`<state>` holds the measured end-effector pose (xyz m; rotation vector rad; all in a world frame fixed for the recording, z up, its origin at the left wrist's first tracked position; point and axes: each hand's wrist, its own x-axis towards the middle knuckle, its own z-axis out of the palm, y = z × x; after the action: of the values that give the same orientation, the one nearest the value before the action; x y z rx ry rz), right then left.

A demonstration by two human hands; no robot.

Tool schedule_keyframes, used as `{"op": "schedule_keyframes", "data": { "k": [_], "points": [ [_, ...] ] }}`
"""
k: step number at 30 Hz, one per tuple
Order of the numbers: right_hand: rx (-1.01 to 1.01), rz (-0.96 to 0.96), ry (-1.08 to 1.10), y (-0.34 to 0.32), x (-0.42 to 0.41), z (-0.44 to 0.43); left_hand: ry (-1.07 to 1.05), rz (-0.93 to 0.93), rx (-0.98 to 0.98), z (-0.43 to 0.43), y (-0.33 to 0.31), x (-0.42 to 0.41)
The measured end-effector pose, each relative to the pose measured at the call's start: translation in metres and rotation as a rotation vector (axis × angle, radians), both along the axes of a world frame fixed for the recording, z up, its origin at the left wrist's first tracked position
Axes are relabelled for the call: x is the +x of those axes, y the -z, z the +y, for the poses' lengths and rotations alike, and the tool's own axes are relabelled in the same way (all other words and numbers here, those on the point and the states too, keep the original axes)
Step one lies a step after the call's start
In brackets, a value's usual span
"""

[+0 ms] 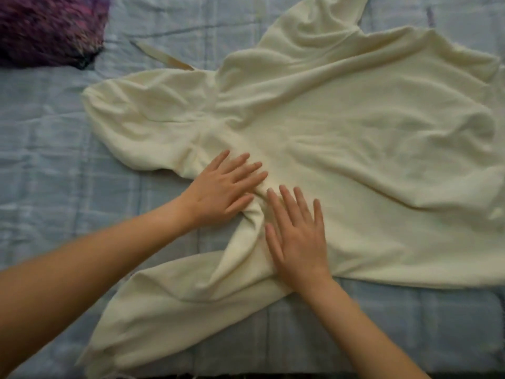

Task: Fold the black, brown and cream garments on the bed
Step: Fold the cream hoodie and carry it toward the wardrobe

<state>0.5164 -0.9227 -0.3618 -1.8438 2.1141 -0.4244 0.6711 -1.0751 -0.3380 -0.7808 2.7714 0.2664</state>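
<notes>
A cream hooded garment (341, 138) lies spread across the bed, its hood at the left, one sleeve running to the near left and another to the top. My left hand (224, 187) presses flat on the fabric just below the hood, fingers straight and spread. My right hand (297, 236) lies flat beside it on the shoulder area, where the near sleeve bunches into a ridge between the two hands. A cream drawstring (164, 57) trails from the hood. No black or brown garment is in view.
The bed has a light blue quilted cover (54, 132). A fuzzy purple cushion (46, 28) sits at the far left corner. The near edge of the bed runs along the bottom of the view.
</notes>
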Motion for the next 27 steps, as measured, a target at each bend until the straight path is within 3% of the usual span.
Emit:
{"op": "schedule_keyframes", "data": {
  "k": [4, 12, 20, 25, 27],
  "points": [
    [0.153, 0.089, -0.048, 0.013, 0.021, 0.002, 0.079, 0.014, -0.029, 0.003, 0.002, 0.046],
    [0.010, 0.016, 0.135, 0.000, 0.054, 0.007, 0.102, 0.119, 0.068, 0.017, -0.002, 0.109],
    [0.089, 0.098, 0.177, 0.001, 0.065, 0.001, 0.211, 0.196, 0.159, 0.058, 0.009, 0.130],
    [0.090, 0.072, 0.154, 0.000, 0.064, 0.002, 0.163, 0.168, 0.183, 0.084, 0.014, 0.125],
    [0.070, 0.003, 0.163, -0.003, 0.061, 0.001, 0.031, 0.178, 0.248, 0.080, 0.007, 0.115]
  ]
}}
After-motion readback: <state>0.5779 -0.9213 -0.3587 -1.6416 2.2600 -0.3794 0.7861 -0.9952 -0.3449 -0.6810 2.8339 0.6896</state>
